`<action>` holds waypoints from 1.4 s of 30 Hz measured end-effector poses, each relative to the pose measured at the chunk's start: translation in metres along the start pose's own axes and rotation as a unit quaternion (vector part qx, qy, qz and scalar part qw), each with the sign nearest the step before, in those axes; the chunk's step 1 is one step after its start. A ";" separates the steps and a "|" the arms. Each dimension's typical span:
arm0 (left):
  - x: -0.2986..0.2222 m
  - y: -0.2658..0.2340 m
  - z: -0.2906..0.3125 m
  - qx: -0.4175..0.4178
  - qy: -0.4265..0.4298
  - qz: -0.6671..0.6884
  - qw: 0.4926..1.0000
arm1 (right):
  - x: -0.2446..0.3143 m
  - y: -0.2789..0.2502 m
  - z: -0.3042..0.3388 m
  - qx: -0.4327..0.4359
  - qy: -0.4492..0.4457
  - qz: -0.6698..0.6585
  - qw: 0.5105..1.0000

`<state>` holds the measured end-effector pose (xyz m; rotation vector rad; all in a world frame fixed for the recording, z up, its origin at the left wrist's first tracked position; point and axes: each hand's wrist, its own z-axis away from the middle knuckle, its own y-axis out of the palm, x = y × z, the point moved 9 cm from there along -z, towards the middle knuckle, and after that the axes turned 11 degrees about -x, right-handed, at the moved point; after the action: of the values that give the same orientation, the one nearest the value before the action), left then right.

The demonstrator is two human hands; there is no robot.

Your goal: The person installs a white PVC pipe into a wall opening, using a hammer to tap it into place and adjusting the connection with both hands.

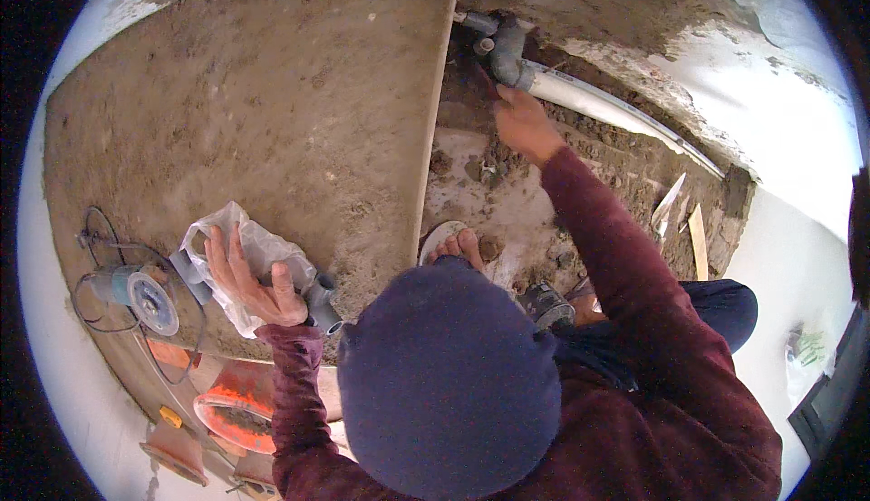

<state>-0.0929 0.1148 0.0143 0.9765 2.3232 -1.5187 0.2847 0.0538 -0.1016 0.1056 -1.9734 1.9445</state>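
My right hand point(526, 125) reaches into the dug-out strip, just below a grey pipe elbow point(509, 52). Its fingers are closed around something dark that I cannot make out. From the elbow a white pipe point(598, 102) runs right along the wall. Over on the left, my left hand point(254, 274) has its fingers spread over a clear plastic bag point(294, 256) and grips nothing. Grey pipe fittings point(322, 297) lie beside that wrist, and another grey piece point(188, 276) shows at the bag's left side.
An angle grinder point(149, 302) with a looped cord lies on the concrete slab point(299, 102) at left. An orange-rimmed bucket point(237, 415) stands nearer. The slab edge point(437, 111) borders the dug strip. At right are a wood strip point(698, 243) and a white shard point(669, 200).
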 end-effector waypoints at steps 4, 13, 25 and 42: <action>0.000 0.001 0.000 0.010 0.043 -0.003 0.999 | -0.051 0.103 -0.031 0.087 -0.059 0.088 0.991; 0.004 -0.001 0.005 -0.003 0.032 0.015 0.999 | -0.029 0.005 0.029 0.222 0.194 -0.234 0.926; -0.001 0.003 0.004 0.027 0.070 -0.008 0.997 | -0.022 0.036 -0.041 0.007 0.131 -0.006 0.991; -0.001 0.001 0.003 0.012 0.042 0.005 0.999 | 0.000 0.047 -0.016 0.221 -0.094 0.220 0.946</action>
<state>-0.0919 0.1122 0.0126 1.0775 2.3581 -1.5323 0.2736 0.0716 -0.1465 -0.0432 -1.7386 2.7405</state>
